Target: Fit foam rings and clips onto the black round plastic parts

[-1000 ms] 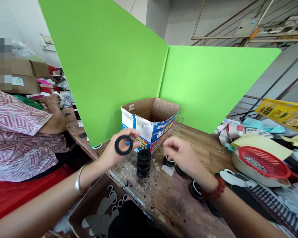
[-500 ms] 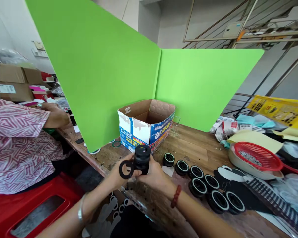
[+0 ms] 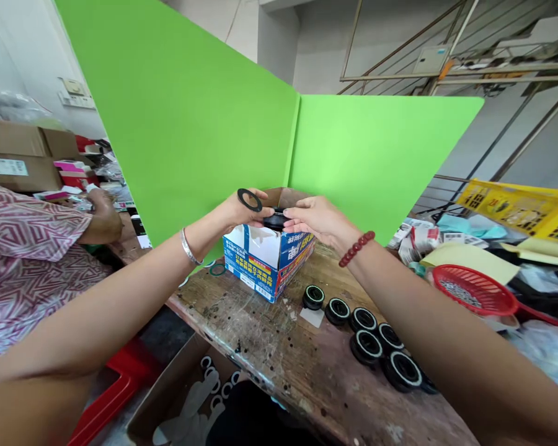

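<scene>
Over the near rim of the cardboard box (image 3: 251,272), my left hand (image 3: 237,212) and my right hand (image 3: 318,218) hold a black round part (image 3: 275,221) between them. The fingers of both hands are closed at its sides and hide much of it. A flat black ring (image 3: 250,199) also sits at the fingers of my left hand, tilted toward me. Right of the box, several black round parts with pale rings on top stand on the wooden table; the nearest to the box is one part (image 3: 314,297) beside a small white card (image 3: 312,316).
Green panels (image 3: 190,124) stand behind the box. A red basket (image 3: 474,290) and a yellow crate (image 3: 516,207) are on the right. Below the table edge, a carton holds white rings (image 3: 216,387). At left, another person's arm (image 3: 103,217) reaches over the table near a red stool (image 3: 121,384).
Both my hands have moved forward and up from the table's front edge to above the box. The black part and flat ring went with them. The other person's arm shifted slightly.
</scene>
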{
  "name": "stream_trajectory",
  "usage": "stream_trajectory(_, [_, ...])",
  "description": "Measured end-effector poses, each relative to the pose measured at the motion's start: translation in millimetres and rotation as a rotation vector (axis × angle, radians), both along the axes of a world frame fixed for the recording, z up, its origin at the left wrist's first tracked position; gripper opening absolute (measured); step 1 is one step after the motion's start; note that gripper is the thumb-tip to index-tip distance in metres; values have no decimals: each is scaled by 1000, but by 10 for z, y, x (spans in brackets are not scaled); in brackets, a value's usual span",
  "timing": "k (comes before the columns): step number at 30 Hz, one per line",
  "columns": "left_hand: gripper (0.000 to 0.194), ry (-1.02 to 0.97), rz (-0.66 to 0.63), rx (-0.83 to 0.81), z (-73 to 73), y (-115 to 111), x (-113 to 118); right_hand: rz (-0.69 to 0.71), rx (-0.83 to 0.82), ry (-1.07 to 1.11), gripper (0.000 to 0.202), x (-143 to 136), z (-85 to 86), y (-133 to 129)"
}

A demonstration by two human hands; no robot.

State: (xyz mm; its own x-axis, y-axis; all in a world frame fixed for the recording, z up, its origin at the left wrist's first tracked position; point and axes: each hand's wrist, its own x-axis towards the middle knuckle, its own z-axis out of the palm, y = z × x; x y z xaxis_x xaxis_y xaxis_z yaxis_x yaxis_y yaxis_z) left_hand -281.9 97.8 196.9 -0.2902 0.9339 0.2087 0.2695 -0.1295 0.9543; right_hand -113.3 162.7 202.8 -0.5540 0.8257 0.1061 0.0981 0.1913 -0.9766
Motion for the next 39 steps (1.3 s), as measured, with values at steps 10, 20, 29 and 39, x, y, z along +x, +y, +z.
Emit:
stream_trajectory(10, [35, 116, 107, 262, -342, -152, 54, -203, 675, -358, 19, 732, -1217, 86])
stream_trajectory(20, [41, -131, -233, -112, -1600, -946, 1002, -161, 758, -869, 7, 803, -1995, -137])
stream_trajectory(29, [62, -230, -174, -218, -2065, -1053, 1314, -61, 820, -679, 12, 1496, -2126, -1107])
stream_trajectory(39, [79, 159, 9, 76, -2240, -1176, 1805, -189, -28, -169, 31, 1654, -2064, -1748])
